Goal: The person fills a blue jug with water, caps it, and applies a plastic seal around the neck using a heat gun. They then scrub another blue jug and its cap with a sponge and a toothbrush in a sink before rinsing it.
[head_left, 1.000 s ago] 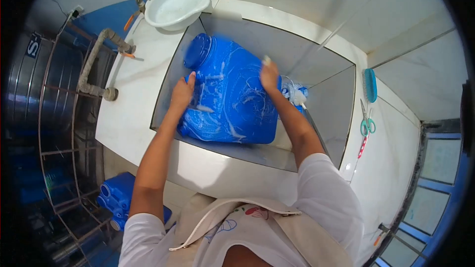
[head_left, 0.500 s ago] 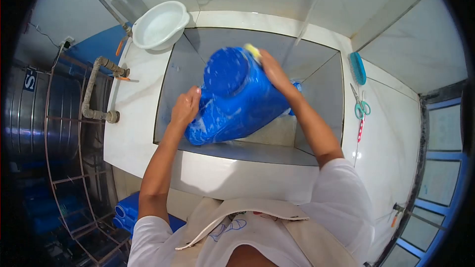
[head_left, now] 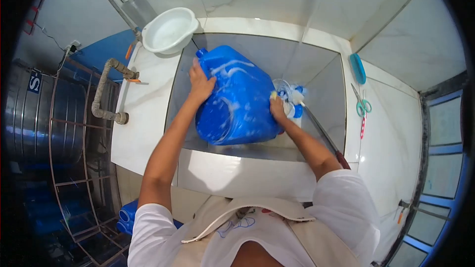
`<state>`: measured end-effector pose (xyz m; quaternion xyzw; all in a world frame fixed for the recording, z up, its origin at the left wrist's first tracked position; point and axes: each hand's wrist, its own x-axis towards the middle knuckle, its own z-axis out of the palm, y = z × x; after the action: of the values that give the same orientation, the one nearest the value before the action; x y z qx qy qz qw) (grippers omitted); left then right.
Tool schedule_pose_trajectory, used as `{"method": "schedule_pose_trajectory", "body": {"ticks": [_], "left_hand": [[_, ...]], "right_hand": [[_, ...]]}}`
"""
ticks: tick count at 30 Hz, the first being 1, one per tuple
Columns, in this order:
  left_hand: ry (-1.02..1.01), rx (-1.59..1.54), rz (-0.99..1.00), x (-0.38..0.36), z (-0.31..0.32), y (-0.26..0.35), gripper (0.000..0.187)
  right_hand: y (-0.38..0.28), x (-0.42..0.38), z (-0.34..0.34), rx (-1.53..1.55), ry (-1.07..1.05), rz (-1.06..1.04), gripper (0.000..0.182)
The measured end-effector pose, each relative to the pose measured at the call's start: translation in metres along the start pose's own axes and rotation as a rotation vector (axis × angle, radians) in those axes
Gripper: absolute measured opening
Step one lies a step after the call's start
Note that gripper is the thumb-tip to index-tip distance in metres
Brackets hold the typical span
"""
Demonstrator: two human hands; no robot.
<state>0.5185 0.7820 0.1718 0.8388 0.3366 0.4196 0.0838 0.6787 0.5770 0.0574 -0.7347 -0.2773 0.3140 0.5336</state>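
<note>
A blue plastic water jug point(head_left: 242, 96), streaked with white suds, leans inside the grey sink point(head_left: 321, 84). Its large round cap point(head_left: 215, 121) faces me at the lower left, and a small spout point(head_left: 201, 53) sticks out at the upper left. My left hand point(head_left: 202, 86) grips the jug's left side, thumb across the soapy face. On the opposite side, my right hand point(head_left: 278, 111) is closed on a yellow sponge point(head_left: 273, 95), pressed to the jug's edge; most of the sponge is hidden. Beside that hand lie several small blue and white parts point(head_left: 296, 98).
A white basin point(head_left: 169, 30) and a pump bottle point(head_left: 137, 7) stand at the back left. On the right ledge are a teal brush point(head_left: 357, 68), scissors point(head_left: 363, 106) and a red-handled tool point(head_left: 362, 128). A dark rod point(head_left: 321, 131) leans over the sink's front right edge.
The jug has turned, its round cap going from the top to the lower left. My right hand has come down its right side with the sponge, and my left hand has moved up.
</note>
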Motion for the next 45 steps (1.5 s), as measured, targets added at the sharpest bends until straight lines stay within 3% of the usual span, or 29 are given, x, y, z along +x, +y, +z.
{"method": "schedule_pose_trajectory", "body": {"ticks": [1,2,3,5,6,7,8,10,11,12,14,16,18,20,22,25,27,30,31,32,34,35,36,37,38,39,41,43,45], "left_hand": [[0.014,0.003,0.003,0.005,-0.004,-0.005,0.033],[-0.266,-0.196,-0.368,0.004,-0.01,-0.007,0.034],[-0.557,-0.393,-0.74,-0.002,-0.016,-0.008,0.035],[-0.552,-0.397,-0.679,-0.002,-0.028,0.014,0.034],[-0.538,-0.402,-0.608,-0.001,-0.032,0.023,0.034],[-0.539,-0.404,-0.606,-0.004,-0.029,0.023,0.034],[-0.507,-0.406,-0.508,-0.009,-0.023,0.019,0.036],[-0.474,-0.404,-0.404,-0.01,-0.026,0.024,0.037],[-0.499,-0.392,-0.341,-0.009,-0.038,0.034,0.039],[-0.521,-0.38,-0.279,-0.007,-0.044,0.042,0.041],[-0.566,-0.373,-0.294,0.0,-0.048,0.058,0.043],[-0.63,-0.358,-0.254,0.009,-0.049,0.075,0.041],[-0.652,-0.368,-0.21,0.011,-0.051,0.082,0.041],[-0.668,-0.368,-0.162,0.013,-0.053,0.083,0.041],[-0.674,-0.386,-0.116,0.011,-0.054,0.078,0.04],[-0.666,-0.407,-0.007,0.013,-0.055,0.08,0.046],[-0.716,-0.404,-0.05,0.013,-0.059,0.078,0.046],[-0.766,-0.413,-0.061,0.012,-0.07,0.074,0.045],[-0.769,-0.445,-0.046,0.008,-0.074,0.073,0.044],[-0.775,-0.443,-0.052,0.005,-0.078,0.072,0.044],[-0.84,-0.349,0.019,0.002,-0.083,0.07,0.048],[-0.84,-0.348,0.018,-0.003,-0.08,0.065,0.048],[-0.751,-0.347,0.142,-0.011,-0.076,0.056,0.048],[-0.664,-0.343,0.267,-0.02,-0.073,0.047,0.049],[-0.667,-0.34,0.272,-0.02,-0.075,0.044,0.049],[-0.694,-0.321,0.212,-0.024,-0.08,0.042,0.049],[-0.733,-0.295,0.155,-0.031,-0.085,0.039,0.05],[-0.708,-0.274,0.084,-0.028,-0.082,0.034,0.049],[-0.736,-0.265,-0.012,-0.016,-0.079,0.035,0.048]], "right_hand": [[0.018,0.009,0.013,-0.15,0.147,-0.067,0.036],[0.026,0.013,0.021,-0.303,0.295,-0.125,0.039],[-0.006,0.023,0.03,-0.429,0.206,-0.206,0.045],[-0.098,0.023,0.06,-0.362,0.445,-0.596,0.042],[-0.137,0.031,0.066,-0.391,0.505,-0.573,0.042],[-0.163,0.038,0.066,-0.513,0.555,-0.754,0.039],[-0.178,0.034,0.06,-0.514,0.561,-0.753,0.039],[-0.194,0.031,0.047,-0.683,0.224,-0.953,0.032],[-0.188,0.034,0.036,-0.74,0.396,-1.069,0.024],[-0.189,0.038,0.025,-0.739,0.395,-1.075,0.024],[-0.19,0.039,0.009,-0.632,0.465,-0.786,0.016],[-0.218,0.017,0.02,-0.737,0.411,-0.784,0.01],[-0.221,0.008,0.025,-0.68,0.449,-0.915,0.007],[-0.208,0.013,0.001,-0.684,0.455,-0.867,0.008],[-0.19,0.01,-0.023,-0.653,0.635,-0.661,0.01],[-0.209,-0.015,-0.006,-0.732,0.553,-0.711,0.014],[-0.21,-0.027,-0.003,-0.702,0.481,-0.788,0.016],[-0.174,-0.024,-0.028,-0.624,0.526,-0.679,0.016],[-0.156,-0.016,-0.044,-0.51,0.385,-0.543,0.024],[-0.148,-0.009,-0.043,-0.507,0.38,-0.536,0.024],[-0.141,0.003,-0.045,-0.002,0.096,-0.522,0.03],[-0.162,0.002,-0.047,-0.259,0.006,-0.712,0.033],[-0.169,0.006,-0.043,-0.254,0.003,-0.707,0.033],[-0.176,0.011,-0.039,-0.111,-0.181,-0.602,0.033],[-0.179,0.017,-0.038,0.03,-0.359,-0.5,0.034],[-0.161,0.023,-0.036,0.099,-0.244,-0.357,0.036],[-0.063,0.054,-0.057,0.008,-0.262,-0.19,0.038],[0.028,0.044,-0.07,0.167,0.075,-0.045,0.032],[0.107,0.032,-0.075,-0.184,0.371,0.148,0.03]]}}
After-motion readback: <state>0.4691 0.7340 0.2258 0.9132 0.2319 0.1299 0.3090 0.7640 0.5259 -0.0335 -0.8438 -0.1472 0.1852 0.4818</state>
